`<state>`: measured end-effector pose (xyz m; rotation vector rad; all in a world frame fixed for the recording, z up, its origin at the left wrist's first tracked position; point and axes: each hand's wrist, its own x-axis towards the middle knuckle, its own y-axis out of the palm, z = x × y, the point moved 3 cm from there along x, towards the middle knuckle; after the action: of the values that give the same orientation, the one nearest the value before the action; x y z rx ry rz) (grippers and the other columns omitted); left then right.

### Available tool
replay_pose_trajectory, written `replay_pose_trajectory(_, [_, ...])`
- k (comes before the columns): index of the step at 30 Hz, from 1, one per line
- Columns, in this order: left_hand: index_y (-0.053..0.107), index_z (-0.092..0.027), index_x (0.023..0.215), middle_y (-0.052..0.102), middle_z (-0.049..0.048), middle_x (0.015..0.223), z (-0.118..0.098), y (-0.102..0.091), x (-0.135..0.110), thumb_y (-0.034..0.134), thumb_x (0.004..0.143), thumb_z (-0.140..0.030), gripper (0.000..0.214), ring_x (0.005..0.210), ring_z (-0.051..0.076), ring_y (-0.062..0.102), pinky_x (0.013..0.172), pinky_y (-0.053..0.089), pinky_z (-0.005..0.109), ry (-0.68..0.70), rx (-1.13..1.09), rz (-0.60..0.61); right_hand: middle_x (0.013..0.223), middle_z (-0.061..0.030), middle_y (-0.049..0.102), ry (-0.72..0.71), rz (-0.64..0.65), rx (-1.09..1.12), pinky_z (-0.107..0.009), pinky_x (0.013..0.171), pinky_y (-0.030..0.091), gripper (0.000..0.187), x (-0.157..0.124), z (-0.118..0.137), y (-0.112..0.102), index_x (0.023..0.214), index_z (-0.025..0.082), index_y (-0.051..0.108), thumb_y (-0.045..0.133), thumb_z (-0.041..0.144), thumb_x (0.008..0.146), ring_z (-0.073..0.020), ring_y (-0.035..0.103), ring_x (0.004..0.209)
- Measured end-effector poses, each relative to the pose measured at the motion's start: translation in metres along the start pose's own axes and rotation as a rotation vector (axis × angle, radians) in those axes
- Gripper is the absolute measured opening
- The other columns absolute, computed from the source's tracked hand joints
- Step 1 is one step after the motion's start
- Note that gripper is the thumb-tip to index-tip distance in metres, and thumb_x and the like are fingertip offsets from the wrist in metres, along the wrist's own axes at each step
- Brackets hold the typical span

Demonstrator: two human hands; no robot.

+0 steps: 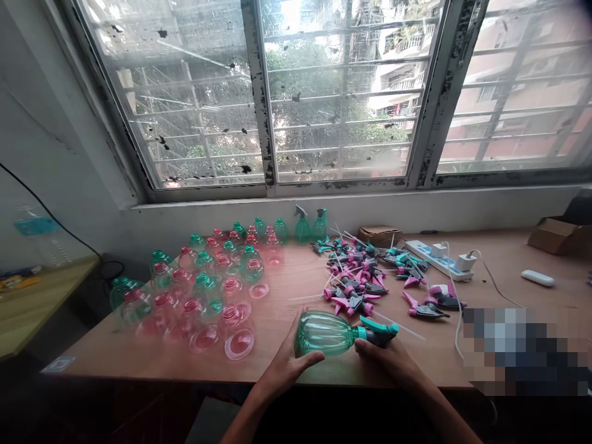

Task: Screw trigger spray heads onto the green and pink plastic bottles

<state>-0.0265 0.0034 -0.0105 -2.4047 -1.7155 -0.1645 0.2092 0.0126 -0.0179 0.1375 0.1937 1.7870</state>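
Note:
A green ribbed spray bottle (326, 333) lies sideways between my hands above the table's front edge. My left hand (296, 357) is closed around its base end. At the neck, my right hand (382, 354) grips the black and teal spray head (379, 332), which sits on the bottle's mouth. Behind it lies a heap of pink, teal and black spray heads (356, 277) with thin white tubes. Several green and pink bottles without heads (203, 290) stand or lie on the left. Two green bottles with heads (303, 227) stand upright by the wall.
A white power strip (439, 260) with plugs and cables lies right of the heap. A cardboard box (562, 234) and a small white device (537, 278) are farther right. A blurred patch covers the table's right front. Behind the wooden table (287, 290) is a barred window (342, 92).

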Motion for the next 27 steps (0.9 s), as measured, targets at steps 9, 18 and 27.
replay_pose_trajectory(9, [0.009,-0.030,0.156,0.027,0.0077,0.163,0.0014,0.0002,-0.0017,0.078,0.079,-0.037,0.104,0.148,0.032,0.026,0.123,0.018,0.049,0.012,0.026,-0.019,0.063,0.0013,0.061,-0.044,0.040,-0.068,-0.028,0.056,0.040,0.038,0.0002,0.0024,-0.0007,0.071,0.019,0.064,0.076,0.055,0.075,-0.0159,0.053,0.056])
replay_pose_trajectory(18, [0.010,-0.033,0.156,0.030,0.0065,0.161,0.0015,0.0013,-0.0004,0.077,0.081,-0.030,0.101,0.147,0.031,0.029,0.123,0.018,0.048,0.034,0.036,-0.009,0.063,0.0010,0.066,-0.063,-0.020,0.013,-0.028,0.053,0.041,0.036,0.0021,-0.0006,-0.0010,0.085,0.019,0.065,0.079,0.050,0.074,-0.0148,0.054,0.052])
replay_pose_trajectory(27, [0.023,-0.030,0.154,0.033,0.0067,0.160,0.0043,-0.0006,0.0001,0.075,0.082,-0.032,0.088,0.149,0.031,0.024,0.123,0.019,0.048,0.029,0.030,-0.025,0.063,0.0012,0.067,-0.076,-0.009,0.031,-0.029,0.055,0.042,0.034,0.0039,-0.0056,-0.0037,0.091,0.019,0.066,0.080,0.046,0.076,-0.0161,0.055,0.053])
